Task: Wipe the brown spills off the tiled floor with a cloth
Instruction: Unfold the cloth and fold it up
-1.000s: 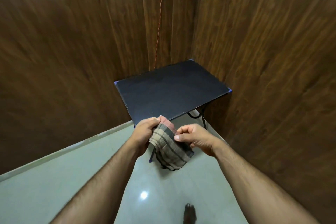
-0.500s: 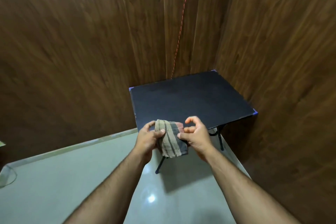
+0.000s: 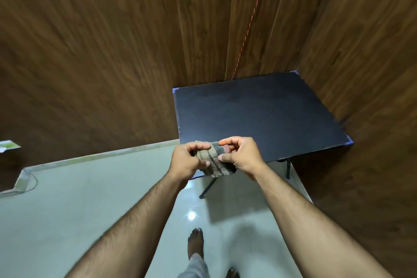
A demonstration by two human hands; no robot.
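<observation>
Dark wood-grain panelling [image 3: 94, 56] fills most of what I see, running across the back and down my right side to form a corner. Below it lies the pale, glossy tiled floor [image 3: 79, 205], edged by a light skirting strip where it meets the panels; a ceiling light reflects as a bright spot on the tiles between my forearms. I can make out no brown marks on the stretch of floor in view.

Pushed into the corner stands a black table [image 3: 259, 115] on thin dark folding legs, its top matte, its shadow falling on the tiles beneath. A thin red cord [image 3: 248, 22] hangs down the panelling and ends behind the table's far edge.

My two bare forearms reach forward from the bottom of the view and meet just in front of the table's near edge. My left hand [image 3: 185, 162] grips the left side of the cloth [image 3: 214, 162], fingers curled over its top and thumb against the front. My right hand [image 3: 241, 158] pinches the right side, index finger and thumb closed on the fabric. The cloth is a small folded bundle, brownish with dark stripes, held up in the air between both hands, above the floor and not touching the table.

Below, my bare foot [image 3: 195, 241] stands on the tiles with a grey trouser leg [image 3: 194, 266] above it. At the far left edge a small green and white object [image 3: 8, 145] sits against the panelling; I cannot tell what it is.
</observation>
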